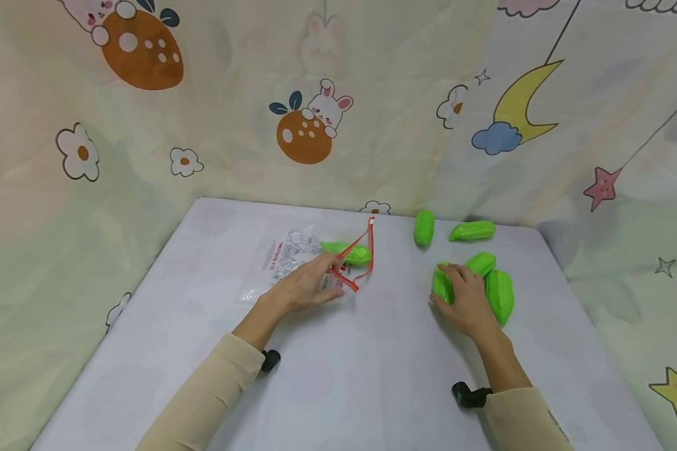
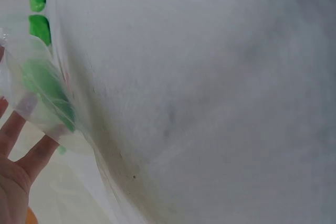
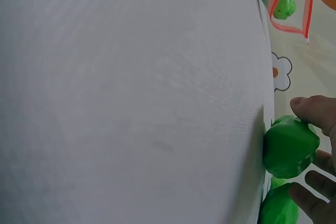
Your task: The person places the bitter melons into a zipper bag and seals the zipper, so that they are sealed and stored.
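My left hand (image 1: 301,288) holds a clear plastic bag (image 1: 257,275) by its red-edged mouth, which gapes toward the right. One green toy vegetable (image 1: 358,255), long and ridged, lies inside near that mouth. Seen from the left wrist, the fingers spread against the see-through film (image 2: 31,51). Over on the right, my right hand (image 1: 468,300) grips a green toy vegetable (image 3: 291,148), thumb on one side and fingers on the other. Two more green toy vegetables, an upper one (image 1: 481,263) and a blocky one (image 1: 499,297), lie right beside that hand.
Toward the table's back edge lie an upright-pointing green toy vegetable (image 1: 424,227) and a sideways one (image 1: 472,230). Behind the white table (image 1: 383,388) hangs a printed curtain (image 1: 231,81). Small black devices sit at both wrists, one at the right cuff (image 1: 470,395).
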`<state>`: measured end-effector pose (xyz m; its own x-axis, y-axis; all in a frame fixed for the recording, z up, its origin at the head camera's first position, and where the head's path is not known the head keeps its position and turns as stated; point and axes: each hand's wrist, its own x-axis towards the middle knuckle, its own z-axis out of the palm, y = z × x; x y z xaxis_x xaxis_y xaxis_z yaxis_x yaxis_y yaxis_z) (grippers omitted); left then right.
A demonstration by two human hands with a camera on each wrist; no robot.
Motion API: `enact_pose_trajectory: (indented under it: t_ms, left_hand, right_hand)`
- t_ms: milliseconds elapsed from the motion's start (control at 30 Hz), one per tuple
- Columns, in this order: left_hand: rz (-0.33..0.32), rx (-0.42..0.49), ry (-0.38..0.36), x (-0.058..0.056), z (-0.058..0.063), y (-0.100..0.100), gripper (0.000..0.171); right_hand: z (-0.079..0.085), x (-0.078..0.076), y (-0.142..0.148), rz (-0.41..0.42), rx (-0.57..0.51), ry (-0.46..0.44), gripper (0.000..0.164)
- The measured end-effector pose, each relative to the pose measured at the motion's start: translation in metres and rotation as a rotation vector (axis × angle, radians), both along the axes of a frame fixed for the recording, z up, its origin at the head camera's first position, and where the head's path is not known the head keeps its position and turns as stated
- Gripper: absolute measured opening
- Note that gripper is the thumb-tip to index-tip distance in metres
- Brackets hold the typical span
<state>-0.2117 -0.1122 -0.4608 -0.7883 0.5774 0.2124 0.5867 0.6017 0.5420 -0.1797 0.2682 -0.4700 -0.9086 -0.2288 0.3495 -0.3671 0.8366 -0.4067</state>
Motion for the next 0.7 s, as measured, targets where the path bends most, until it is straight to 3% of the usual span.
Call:
enact_pose_trajectory:
  t_ms: [700]
  left_hand:
    - [0.006, -0.009, -0.028, 0.0033, 0.0031, 0.0004, 0.059]
  right_hand:
    - [-0.0023, 0.0086, 0.0042, 0.020, 0.000, -0.069, 0.058]
